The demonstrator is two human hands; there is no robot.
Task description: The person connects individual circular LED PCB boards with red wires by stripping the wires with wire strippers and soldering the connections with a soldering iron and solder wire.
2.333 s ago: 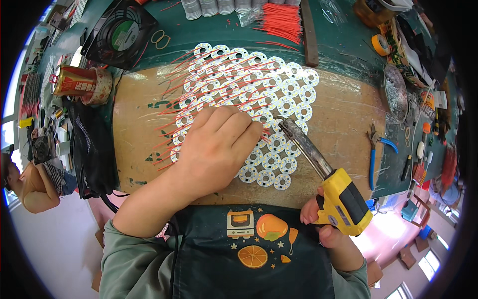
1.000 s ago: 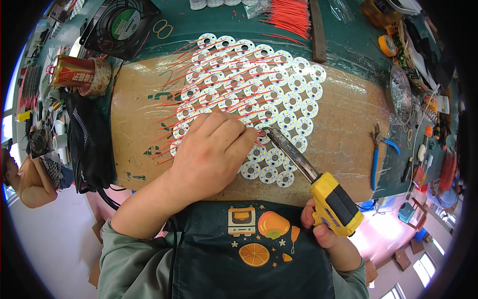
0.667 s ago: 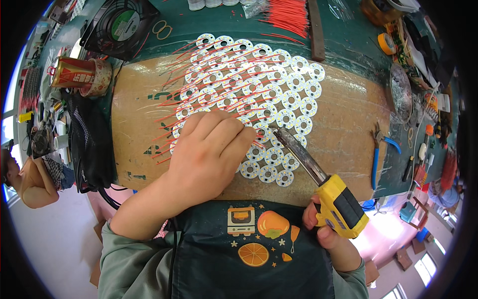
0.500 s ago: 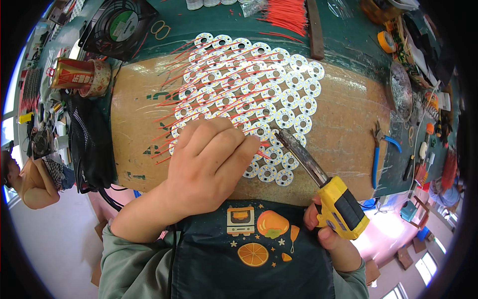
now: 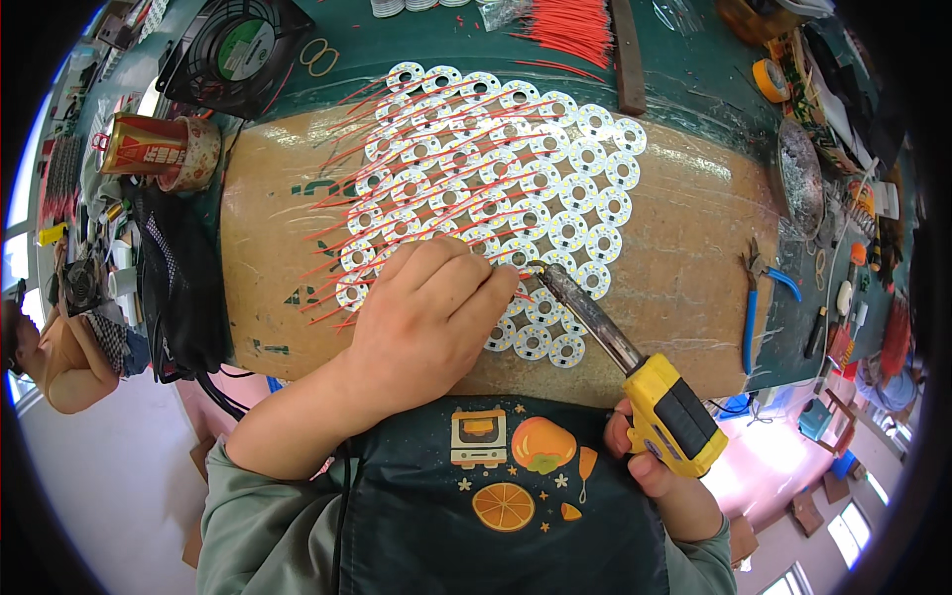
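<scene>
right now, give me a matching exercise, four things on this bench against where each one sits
Things:
1. soldering iron
2. fan
3. can
4. pliers

Places:
a. far left corner of the bench
b. right of the board, blue handles
c. in the right hand, tip at the white discs
d. left edge, lying beside a tape roll

Pairs: 1-c, 2-a, 3-d, 4-b
</scene>
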